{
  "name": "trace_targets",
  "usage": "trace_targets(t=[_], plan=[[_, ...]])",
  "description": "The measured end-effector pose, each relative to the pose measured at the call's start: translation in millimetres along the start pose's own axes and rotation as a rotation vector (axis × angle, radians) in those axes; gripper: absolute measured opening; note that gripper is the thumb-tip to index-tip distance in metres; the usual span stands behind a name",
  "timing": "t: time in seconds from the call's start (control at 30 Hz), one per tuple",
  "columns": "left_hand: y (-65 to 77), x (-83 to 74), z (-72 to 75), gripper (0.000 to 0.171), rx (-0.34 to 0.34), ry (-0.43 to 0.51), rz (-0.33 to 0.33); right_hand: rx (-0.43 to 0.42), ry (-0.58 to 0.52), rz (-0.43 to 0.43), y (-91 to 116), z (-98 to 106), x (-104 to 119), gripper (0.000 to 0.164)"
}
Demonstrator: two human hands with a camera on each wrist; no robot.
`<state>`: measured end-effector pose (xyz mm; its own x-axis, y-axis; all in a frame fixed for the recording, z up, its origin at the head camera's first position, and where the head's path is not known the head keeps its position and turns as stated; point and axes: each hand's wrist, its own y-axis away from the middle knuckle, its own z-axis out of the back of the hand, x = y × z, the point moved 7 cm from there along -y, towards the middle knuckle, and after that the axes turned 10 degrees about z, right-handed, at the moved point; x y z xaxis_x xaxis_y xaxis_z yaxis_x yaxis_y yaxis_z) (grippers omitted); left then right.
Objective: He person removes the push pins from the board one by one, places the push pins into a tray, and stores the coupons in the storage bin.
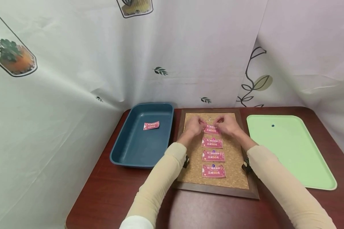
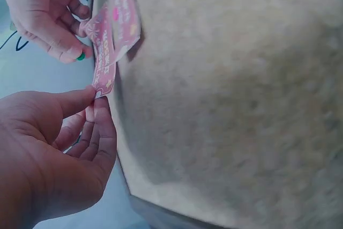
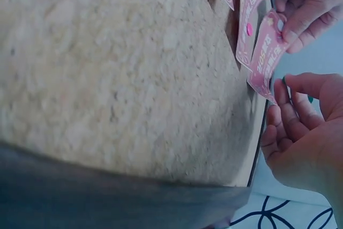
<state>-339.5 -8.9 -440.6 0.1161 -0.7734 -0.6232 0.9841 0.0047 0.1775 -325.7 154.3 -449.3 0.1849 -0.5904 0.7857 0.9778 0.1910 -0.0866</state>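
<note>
- Starting at the near edge of the cork board (image 1: 236, 178), we see the nearest pinned coupon (image 1: 213, 172) on a single blue pin (image 1: 213, 165); a dragging sleeve could swing it askew.
- Farther up, the third pinned coupon (image 1: 210, 143) lies close below the held coupon (image 1: 210, 129), so we might trap its top margin underneath.
- Near the board's far edge, our left hand (image 1: 195, 125) pinches the held coupon's left end; loosening there could let the bent paper slip crooked.
- Our right hand (image 1: 227, 124) has thumb and forefinger clamped on a green pin (image 2: 80, 56); a slanted push could tear the paper or prick us. We cannot tell whether its other fingers grip the coupon.
- Toward the far left corner of the worktop (image 1: 114, 194), a loose coupon (image 1: 151, 125) lies in the blue tray (image 1: 143, 149); a bump could slide it.
- Toward the far right, a dark pin (image 1: 273, 125) in the green tray (image 1: 292, 152) might roll if knocked.
</note>
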Motion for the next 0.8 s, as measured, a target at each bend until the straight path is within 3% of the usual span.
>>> trace_targets(t=[0.23, 0.5, 0.8], plan=[[-1.0, -17.8, 17.8, 0.008, -0.039, -0.059, -0.054, -0.116, 0.042, 0.044, 1.1, 18.9, 4.5, 0.012], [1.0, -37.5, 45.3, 0.010, -0.051, -0.109, -0.064, -0.263, 0.061, 0.126, 5.3, 40.2, 9.7, 0.009], [-5.4, -34.4, 87.7, 0.012, -0.026, -0.152, -0.101, -0.295, 0.104, 0.183, 15.4, 67.9, 10.7, 0.007]])
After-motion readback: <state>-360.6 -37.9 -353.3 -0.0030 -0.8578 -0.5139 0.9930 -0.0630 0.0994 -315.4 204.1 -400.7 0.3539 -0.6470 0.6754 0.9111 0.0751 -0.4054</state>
